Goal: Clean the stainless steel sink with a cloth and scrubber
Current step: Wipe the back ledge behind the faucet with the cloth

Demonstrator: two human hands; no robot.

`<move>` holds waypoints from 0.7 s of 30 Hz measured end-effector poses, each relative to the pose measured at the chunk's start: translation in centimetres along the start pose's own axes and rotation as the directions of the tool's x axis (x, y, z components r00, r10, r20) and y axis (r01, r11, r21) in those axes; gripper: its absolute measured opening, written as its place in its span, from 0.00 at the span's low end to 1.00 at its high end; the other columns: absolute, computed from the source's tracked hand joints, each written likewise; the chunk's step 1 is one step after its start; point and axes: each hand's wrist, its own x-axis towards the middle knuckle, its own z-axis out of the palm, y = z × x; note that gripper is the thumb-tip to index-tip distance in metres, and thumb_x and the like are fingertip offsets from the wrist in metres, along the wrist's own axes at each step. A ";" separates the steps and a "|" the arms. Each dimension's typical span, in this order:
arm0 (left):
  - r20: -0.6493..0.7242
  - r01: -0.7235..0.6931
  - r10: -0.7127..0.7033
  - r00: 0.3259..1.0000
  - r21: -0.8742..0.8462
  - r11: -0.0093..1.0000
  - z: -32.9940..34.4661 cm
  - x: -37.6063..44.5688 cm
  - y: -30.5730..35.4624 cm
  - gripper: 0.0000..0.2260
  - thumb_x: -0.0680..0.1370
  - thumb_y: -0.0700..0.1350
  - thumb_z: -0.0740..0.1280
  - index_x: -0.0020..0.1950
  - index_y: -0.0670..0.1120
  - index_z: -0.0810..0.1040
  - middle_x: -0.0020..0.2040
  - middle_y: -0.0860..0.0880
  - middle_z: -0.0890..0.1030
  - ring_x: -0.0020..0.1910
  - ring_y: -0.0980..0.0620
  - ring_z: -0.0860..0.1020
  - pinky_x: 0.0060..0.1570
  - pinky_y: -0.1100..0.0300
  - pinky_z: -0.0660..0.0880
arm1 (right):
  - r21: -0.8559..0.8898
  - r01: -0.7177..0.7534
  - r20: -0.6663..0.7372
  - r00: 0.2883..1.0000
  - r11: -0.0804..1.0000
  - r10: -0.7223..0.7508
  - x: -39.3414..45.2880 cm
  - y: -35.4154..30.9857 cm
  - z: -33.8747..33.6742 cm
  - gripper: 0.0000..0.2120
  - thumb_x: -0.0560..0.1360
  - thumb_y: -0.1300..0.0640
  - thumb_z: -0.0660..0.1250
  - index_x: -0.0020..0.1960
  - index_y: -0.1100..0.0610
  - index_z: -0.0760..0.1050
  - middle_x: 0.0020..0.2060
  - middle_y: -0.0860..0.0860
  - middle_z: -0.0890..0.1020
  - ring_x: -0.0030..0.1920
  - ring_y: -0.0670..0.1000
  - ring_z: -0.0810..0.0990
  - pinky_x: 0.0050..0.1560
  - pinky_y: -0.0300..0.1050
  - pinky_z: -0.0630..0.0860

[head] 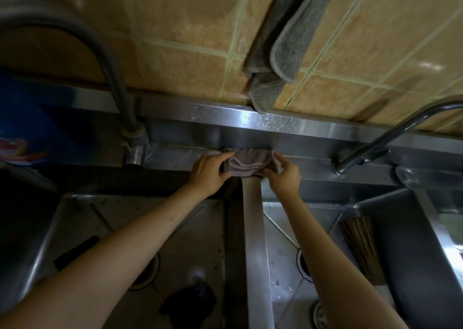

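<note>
Cloth point(246, 164), pale grey-pink, folded and bunched on sink ledge point(313, 164), both hands pinching it.

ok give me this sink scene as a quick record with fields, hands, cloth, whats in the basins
left hand: fingers curled on the left end of the cloth
right hand: pinching the right end of the cloth
cloth: pinkish, folded, on the back ledge above the divider
divider: steel strip between the two basins
left basin: dark scrubber lying near the drain
right basin: wet floor, bundle of chopsticks in a holder
wall: grey towel hanging on the tiles
faucets: one on each side
</note>
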 end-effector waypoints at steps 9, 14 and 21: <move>0.050 -0.082 0.068 0.996 0.365 0.927 -2.0 -1.3 -0.4 0.22 0.77 0.50 0.64 0.71 0.57 0.66 0.74 0.52 0.62 0.71 0.48 0.59 0.67 0.52 0.59 | -0.495 0.404 0.362 0.901 0.769 -0.241 0.0 1.5 1.7 0.28 0.77 0.58 0.58 0.75 0.50 0.56 0.76 0.56 0.55 0.76 0.58 0.53 0.71 0.56 0.62; -0.007 -0.016 0.018 1.000 0.257 0.966 -3.1 -4.1 -1.6 0.21 0.76 0.50 0.66 0.69 0.55 0.69 0.71 0.52 0.66 0.70 0.49 0.63 0.66 0.52 0.60 | -0.592 0.394 0.363 0.909 0.703 -0.204 -0.1 2.2 2.8 0.26 0.79 0.49 0.56 0.75 0.44 0.53 0.76 0.57 0.52 0.75 0.61 0.51 0.73 0.57 0.56; 0.022 0.024 -0.029 0.999 0.211 0.977 -2.8 -9.0 -4.4 0.21 0.75 0.50 0.67 0.68 0.54 0.71 0.69 0.51 0.70 0.68 0.49 0.66 0.65 0.53 0.61 | -0.619 0.424 0.368 0.900 0.661 -0.234 -1.8 1.1 5.2 0.24 0.80 0.45 0.53 0.75 0.42 0.53 0.76 0.56 0.51 0.75 0.63 0.49 0.75 0.55 0.50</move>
